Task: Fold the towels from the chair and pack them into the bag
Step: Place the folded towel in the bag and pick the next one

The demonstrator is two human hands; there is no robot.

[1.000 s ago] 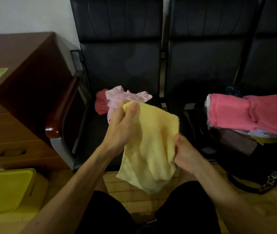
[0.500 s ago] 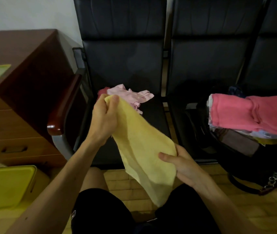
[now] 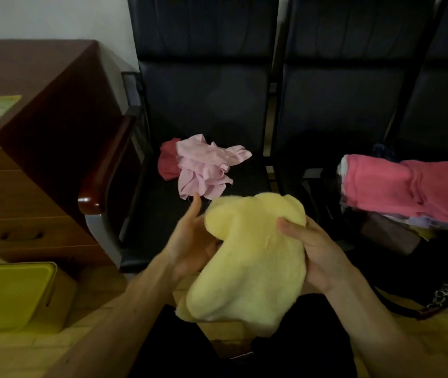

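right hand (image 3: 318, 257) — grips yellow towel (image 3: 247, 266) | left hand (image 3: 190, 241) — fingers (image 3: 196, 207) straight

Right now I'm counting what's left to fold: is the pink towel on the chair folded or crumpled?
Crumpled. The pink towel lies in a loose, wrinkled heap on the chair seat, corners sticking out.

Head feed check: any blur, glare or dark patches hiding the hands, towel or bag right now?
Head view: left hand smeared by motion blur, yellow towel soft-edged. Head view: bag sunk in deep shadow, little detail. Head view: small glare spot on the wooden armrest.
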